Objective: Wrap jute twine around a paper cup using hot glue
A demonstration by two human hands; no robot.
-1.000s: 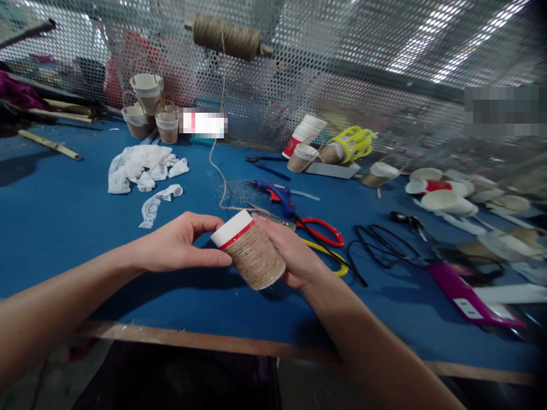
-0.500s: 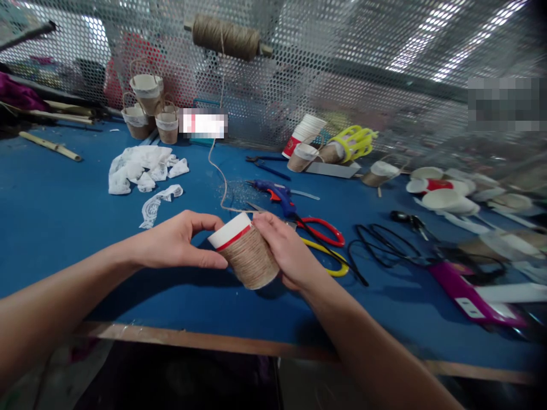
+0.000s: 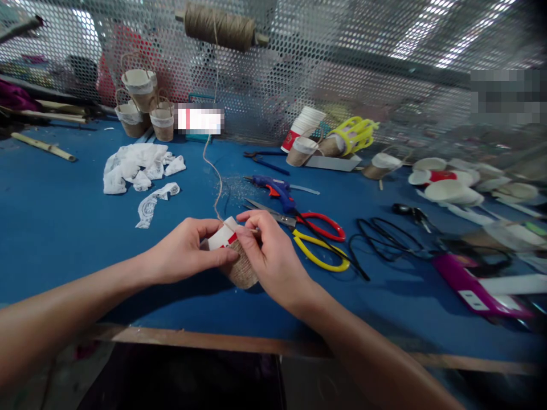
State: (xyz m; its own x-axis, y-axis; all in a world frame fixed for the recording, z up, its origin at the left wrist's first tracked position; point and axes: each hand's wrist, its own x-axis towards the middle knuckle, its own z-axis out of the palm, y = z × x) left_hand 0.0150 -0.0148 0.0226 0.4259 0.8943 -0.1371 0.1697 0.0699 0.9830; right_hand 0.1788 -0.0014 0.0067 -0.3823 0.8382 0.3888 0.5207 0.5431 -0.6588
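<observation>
Both hands (image 3: 179, 250) (image 3: 280, 265) curl inward: left fingers (image 3: 217, 258) clasp the cup (image 3: 243, 274), right fingers (image 3: 251, 246) pinch twine (image 3: 220, 193).

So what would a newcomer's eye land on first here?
Probably the scissors, whose red and yellow handles stand out on the blue table just beyond the right hand. Next come the purple power strip at far right and the twine-wrapped cup held tilted at center. The big twine spool at top, before the mesh, also draws attention.
</observation>
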